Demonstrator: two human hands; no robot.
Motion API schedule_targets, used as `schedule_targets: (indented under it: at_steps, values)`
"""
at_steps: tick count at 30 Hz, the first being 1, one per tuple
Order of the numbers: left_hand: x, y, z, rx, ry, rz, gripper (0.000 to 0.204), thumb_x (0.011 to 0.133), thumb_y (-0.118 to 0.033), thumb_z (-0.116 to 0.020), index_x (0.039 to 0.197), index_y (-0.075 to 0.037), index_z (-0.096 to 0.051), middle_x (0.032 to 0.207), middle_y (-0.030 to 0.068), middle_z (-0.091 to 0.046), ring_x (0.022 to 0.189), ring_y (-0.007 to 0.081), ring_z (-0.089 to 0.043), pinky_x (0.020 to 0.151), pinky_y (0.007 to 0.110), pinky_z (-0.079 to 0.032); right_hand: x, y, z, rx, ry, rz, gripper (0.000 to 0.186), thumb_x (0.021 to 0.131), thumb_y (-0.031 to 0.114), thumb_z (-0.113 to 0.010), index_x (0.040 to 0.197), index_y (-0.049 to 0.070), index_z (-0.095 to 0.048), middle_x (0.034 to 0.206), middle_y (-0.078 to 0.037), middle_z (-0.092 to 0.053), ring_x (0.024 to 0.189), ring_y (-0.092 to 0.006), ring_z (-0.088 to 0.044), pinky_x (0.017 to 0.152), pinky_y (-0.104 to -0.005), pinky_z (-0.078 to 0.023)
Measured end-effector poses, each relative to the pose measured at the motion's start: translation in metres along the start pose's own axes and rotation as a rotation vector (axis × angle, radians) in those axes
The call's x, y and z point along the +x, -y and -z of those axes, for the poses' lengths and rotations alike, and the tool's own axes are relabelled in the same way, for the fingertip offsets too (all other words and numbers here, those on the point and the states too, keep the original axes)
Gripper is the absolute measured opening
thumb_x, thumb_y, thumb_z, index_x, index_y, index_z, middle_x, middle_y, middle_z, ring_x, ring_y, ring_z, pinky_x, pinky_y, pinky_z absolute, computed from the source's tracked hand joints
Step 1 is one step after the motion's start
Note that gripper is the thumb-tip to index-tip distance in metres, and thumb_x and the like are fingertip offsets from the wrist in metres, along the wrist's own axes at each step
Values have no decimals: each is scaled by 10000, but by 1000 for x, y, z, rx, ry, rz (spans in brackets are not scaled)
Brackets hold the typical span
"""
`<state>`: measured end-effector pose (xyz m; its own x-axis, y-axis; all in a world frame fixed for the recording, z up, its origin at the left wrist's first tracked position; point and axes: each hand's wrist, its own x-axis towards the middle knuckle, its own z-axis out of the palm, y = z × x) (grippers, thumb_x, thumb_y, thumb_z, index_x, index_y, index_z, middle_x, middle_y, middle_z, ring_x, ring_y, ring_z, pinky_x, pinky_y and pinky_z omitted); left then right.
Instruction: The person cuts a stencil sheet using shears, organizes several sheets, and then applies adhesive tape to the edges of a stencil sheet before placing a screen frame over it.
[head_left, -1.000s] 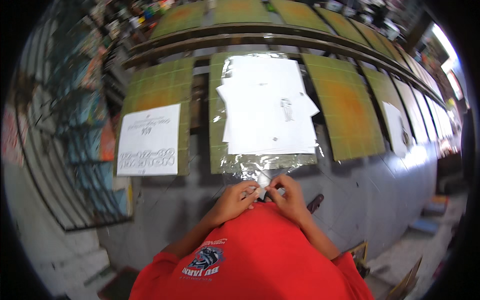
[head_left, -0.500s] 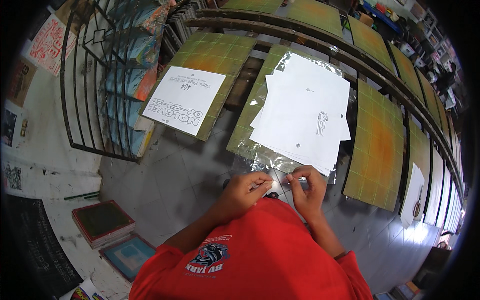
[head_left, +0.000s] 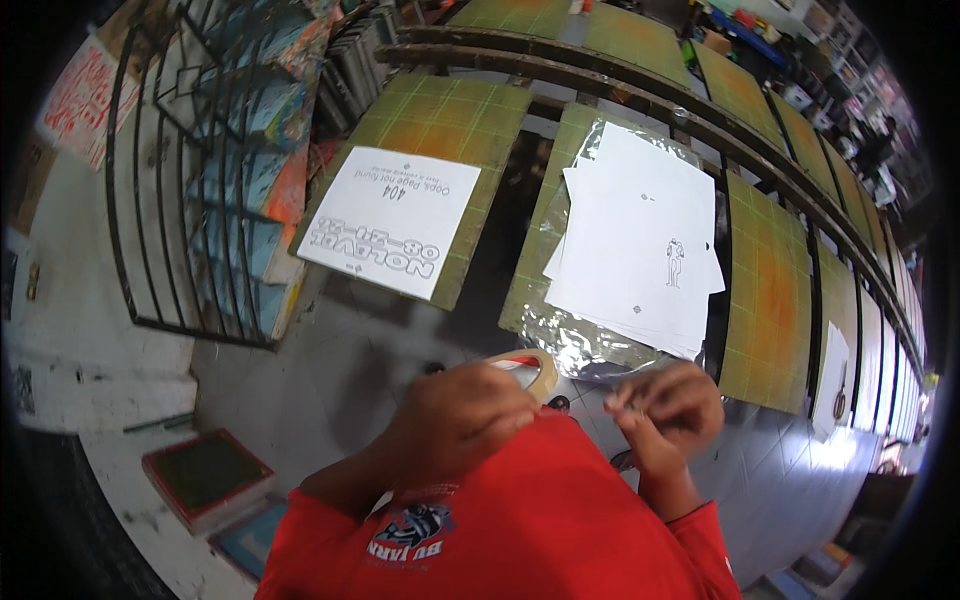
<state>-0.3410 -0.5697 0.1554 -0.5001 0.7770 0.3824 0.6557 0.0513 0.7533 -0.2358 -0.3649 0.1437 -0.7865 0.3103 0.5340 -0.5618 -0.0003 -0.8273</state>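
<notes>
My left hand is closed on a roll of pale masking tape, which shows beyond my knuckles above the red shirt. My right hand is pinched, blurred, just to the right of the roll; what its fingertips hold is too small to make out. In front of both hands, a stack of white printed sheets lies on clear plastic sheeting over a green platen. On the platen to the left lies another printed white sheet.
More platens line the wooden rails, one at right carrying paper with scissors. A black metal rack stands at left, near framed screens low by the wall. Grey tiled floor shows below.
My hands have moved apart, the right one outward to the right, and the tape roll now shows at my left hand. The view has turned since a second ago.
</notes>
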Motion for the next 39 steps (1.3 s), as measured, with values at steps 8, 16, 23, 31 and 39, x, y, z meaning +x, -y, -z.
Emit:
schedule_targets:
  at_steps: [8, 16, 23, 31, 39]
  values:
    - [-23, -85, 118, 404, -209, 302, 105, 671, -161, -603, 661, -59, -577, 639, 68, -551, 553, 197, -545, 521, 320, -450, 50, 42, -106, 122, 328, 506, 119, 775, 36, -656, 773, 101, -556, 809, -25, -614, 768, -185, -670, 685, -291, -532]
    - [-20, -51, 182, 98, -85, -237, 135, 729, -204, -678, 781, -94, -619, 797, 47, -595, 652, 185, -519, 575, 328, -408, 64, 36, -172, 98, 103, 847, 172, 746, -50, -611, 681, 103, -564, 740, 6, -596, 696, -121, -643, 680, -253, -526]
    - [8, -34, 154, -177, -127, -258, 155, 574, -202, -709, 687, -133, -629, 655, 10, -553, 518, 147, -482, 487, 285, -348, 56, 42, -155, 17, 9, 817, 200, 712, -82, -629, 666, 103, -567, 733, 12, -594, 660, -100, -621, 672, -239, -524]
    - [34, 56, 84, -103, -49, -266, 114, 709, -138, -733, 757, -83, -645, 751, 54, -623, 592, 191, -594, 502, 293, -461, 41, 42, -114, 21, -52, 786, 193, 709, -68, -654, 692, 106, -571, 749, 25, -596, 659, -96, -612, 651, -238, -514]
    - [49, 210, -44, 174, 366, -590, 179, 732, -126, -676, 902, -119, -618, 815, 17, -602, 678, 196, -586, 591, 333, -465, -17, 31, -52, -173, -20, 577, 243, 674, -127, -716, 702, 25, -528, 855, -122, -592, 783, -300, -671, 667, -376, -565]
